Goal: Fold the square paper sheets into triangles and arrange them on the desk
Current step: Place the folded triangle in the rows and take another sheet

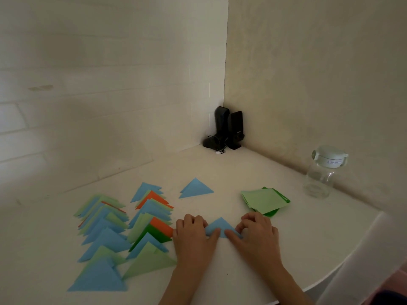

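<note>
A blue paper triangle [221, 225] lies on the white desk [220, 168] between my hands. My left hand [193, 233] holds its left corner, thumb on the lower edge. My right hand [255, 232] holds its right corner, thumb pressed on the paper. A single blue triangle [195, 189] lies farther back. Two rows of overlapping folded triangles, blue, light green, orange and dark green, run along the left: one row [101, 227] and another [152, 216]. A stack of unfolded green square sheets [265, 200] sits to the right.
An empty glass jar with a pale lid [323, 171] stands at the right near the wall. Black speakers with cables [228, 129] fill the far corner. The desk's curved front edge [352, 263] runs down the right side.
</note>
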Available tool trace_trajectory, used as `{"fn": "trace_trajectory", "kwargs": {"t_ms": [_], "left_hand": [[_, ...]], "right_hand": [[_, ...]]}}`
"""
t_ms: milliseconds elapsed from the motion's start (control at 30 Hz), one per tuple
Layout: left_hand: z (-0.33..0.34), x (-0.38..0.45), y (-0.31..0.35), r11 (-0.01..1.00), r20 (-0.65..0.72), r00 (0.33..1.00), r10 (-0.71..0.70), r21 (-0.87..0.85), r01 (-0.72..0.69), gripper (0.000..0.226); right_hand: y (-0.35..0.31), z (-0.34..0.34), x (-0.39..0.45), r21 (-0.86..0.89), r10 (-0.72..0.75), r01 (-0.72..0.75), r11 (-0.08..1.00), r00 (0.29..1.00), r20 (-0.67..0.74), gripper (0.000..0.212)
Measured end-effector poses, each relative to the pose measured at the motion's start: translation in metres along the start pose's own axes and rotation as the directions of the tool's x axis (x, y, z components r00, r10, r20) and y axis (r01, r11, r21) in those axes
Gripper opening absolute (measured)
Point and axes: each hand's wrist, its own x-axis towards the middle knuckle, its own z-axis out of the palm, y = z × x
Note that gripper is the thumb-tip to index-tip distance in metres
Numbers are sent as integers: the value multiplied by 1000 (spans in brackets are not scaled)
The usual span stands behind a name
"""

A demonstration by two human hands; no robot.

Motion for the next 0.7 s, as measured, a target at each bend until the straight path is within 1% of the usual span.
{"fn": "trace_trajectory", "kwargs": {"t_ms": [67, 167, 233, 367, 467, 533, 633, 700], "left_hand": [[-3, 1, -2, 998, 38, 999, -3, -70, 5, 25], [-5, 2, -6, 982, 23, 999, 22, -188, -17, 21], [-6, 3, -7, 979, 26, 999, 25, -205, -19, 20], [-8, 5, -10, 975, 69, 997, 28, -220, -12, 4], [-11, 5, -10, 961, 71, 997, 3, -277, 17, 12], [-14, 4, -8, 962, 62, 998, 6, -272, 11, 16], [-18, 2, 0, 987, 78, 996, 49, -158, -36, 21], [-19, -2, 10, 991, 83, 994, 67, -125, -57, 20]], "right_hand": [[0, 0, -1, 25, -6, 6, 1000, 1000, -12, 25], [1, -1, -2, 68, -5, 7, 998, 1000, -27, 20], [1, -1, -3, 82, -14, 15, 997, 1000, -22, 18], [1, -4, -4, 138, -6, 5, 990, 1000, 12, 18], [1, -6, -4, 137, -21, 16, 990, 999, 35, 18], [1, -5, -3, 130, -32, 26, 991, 999, 40, 17], [2, -4, -4, 113, -41, 37, 993, 999, 34, 13], [3, -4, -4, 123, -46, 44, 991, 999, 16, 12]]}}
